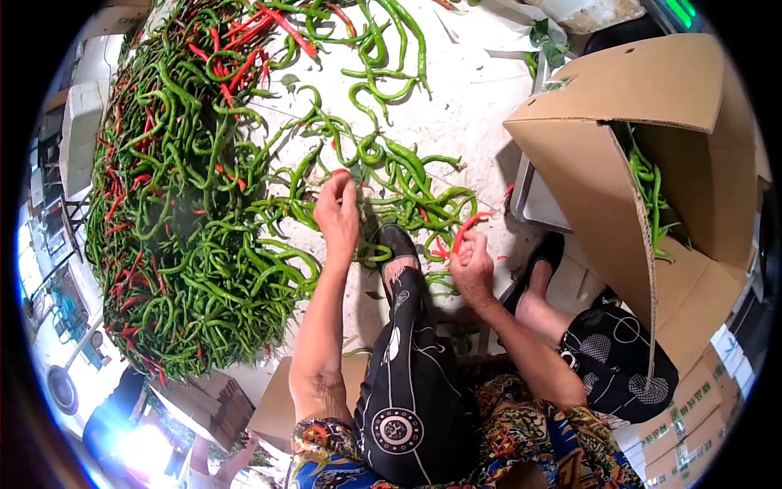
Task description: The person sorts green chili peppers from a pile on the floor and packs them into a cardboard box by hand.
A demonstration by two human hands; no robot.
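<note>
Far left, the heap (187, 244): mostly green peppers, red ones threaded through, tangled; take places from it. Just right of its edge, your left hand (337, 218) is over the loose spread, fingertips drawn together at a bit of red (340, 173); cannot tell whether they grip it or only touch it, nor whether it is a whole pepper. Fingertips suit this work: come in from above and lift one pepper clear of its curled neighbours, since a sideways drag would probably hook several. Farther right of the heap, loose green peppers (415, 167) lie on the pale ground cover (472, 106), thinly enough to pick out singly. Your near shoe (397, 240) sits at their lower edge, on the side toward you; mind the ones beside it, easily crushed. Right again, well apart from the heap, your right hand (472, 265) grasps a red pepper (466, 231) in curled fingers, its tip jutting up past them. Hold it lightly; a hard squeeze could bruise or snap it. Farthest right of the heap, the cardboard box (586, 187) stands with green peppers (648, 187) inside; its raised flap leans your way, so watch your forearm there.
</note>
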